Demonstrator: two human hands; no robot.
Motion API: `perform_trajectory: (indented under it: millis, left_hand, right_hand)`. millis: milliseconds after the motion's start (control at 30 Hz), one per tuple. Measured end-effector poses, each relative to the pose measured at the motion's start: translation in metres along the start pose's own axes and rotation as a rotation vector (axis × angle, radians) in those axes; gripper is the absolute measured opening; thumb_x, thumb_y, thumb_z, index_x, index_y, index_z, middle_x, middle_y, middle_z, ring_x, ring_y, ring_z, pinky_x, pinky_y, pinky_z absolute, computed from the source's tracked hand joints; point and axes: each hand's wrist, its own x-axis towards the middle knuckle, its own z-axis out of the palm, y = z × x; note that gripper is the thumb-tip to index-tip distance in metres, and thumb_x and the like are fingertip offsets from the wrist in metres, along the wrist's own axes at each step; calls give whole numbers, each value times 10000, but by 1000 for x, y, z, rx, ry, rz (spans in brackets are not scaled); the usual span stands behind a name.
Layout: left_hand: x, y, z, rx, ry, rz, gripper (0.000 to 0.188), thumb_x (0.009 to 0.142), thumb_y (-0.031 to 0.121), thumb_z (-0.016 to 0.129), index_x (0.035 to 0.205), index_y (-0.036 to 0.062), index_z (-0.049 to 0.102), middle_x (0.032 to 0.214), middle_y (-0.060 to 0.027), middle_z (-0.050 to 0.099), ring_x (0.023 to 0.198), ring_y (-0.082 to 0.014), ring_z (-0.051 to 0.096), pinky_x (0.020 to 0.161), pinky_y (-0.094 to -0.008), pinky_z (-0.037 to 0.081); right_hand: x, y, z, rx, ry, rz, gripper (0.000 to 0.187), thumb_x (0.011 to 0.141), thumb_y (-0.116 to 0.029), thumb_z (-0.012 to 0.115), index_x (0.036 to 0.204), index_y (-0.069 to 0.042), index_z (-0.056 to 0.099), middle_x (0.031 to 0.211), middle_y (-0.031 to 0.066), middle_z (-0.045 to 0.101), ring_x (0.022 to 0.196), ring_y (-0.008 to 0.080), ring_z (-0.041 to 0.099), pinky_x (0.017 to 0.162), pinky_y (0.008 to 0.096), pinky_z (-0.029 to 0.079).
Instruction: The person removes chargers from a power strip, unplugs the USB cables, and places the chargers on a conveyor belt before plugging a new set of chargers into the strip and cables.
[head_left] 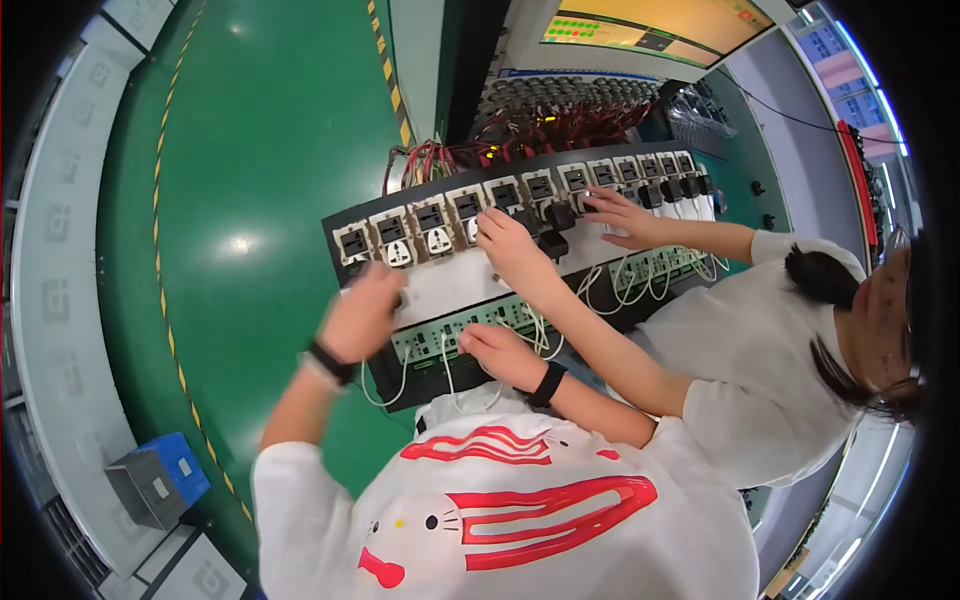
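My left hand (362,312), smeared by motion, is at the left end of a long test bench (440,282) with a row of sockets. A dark patch shows beside its fingers; I cannot tell whether it is held. My right hand (500,355), with a black wristband, is closed at the green circuit board strip (425,340) along the bench's near edge. Its fingertips are beside a white cable (446,372); what they pinch is hidden. White sockets (438,241) line the far side, and black power adapters (551,243) sit in several to the right.
A co-worker on my right reaches in, one hand (515,255) at a middle socket, the other (625,217) farther right. That forearm crosses above my right arm. Red wires (430,160) and a monitor (650,35) are behind the bench. A blue-and-grey bin (160,480) stands at lower left.
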Motion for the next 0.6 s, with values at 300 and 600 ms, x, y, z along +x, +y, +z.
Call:
perform_trajectory:
  millis: [300,600]
  left_hand:
    - [22,-1,82,-214,383,-44,373,725,151,678,1061,48,553,1059,-152,536,920,-344,540,795,-409,448]
    - [10,-65,60,66,322,-625,534,781,354,626,1154,3,473,952,-226,590,878,-401,591,731,-460,494]
  right_hand:
    - [-1,26,13,-65,11,-55,261,935,-238,450,876,-30,597,677,50,504,631,132,490,618,277,413]
    - [13,22,29,-125,-87,47,302,886,-264,487,871,11,610,778,168,613,731,344,584,691,412,454]
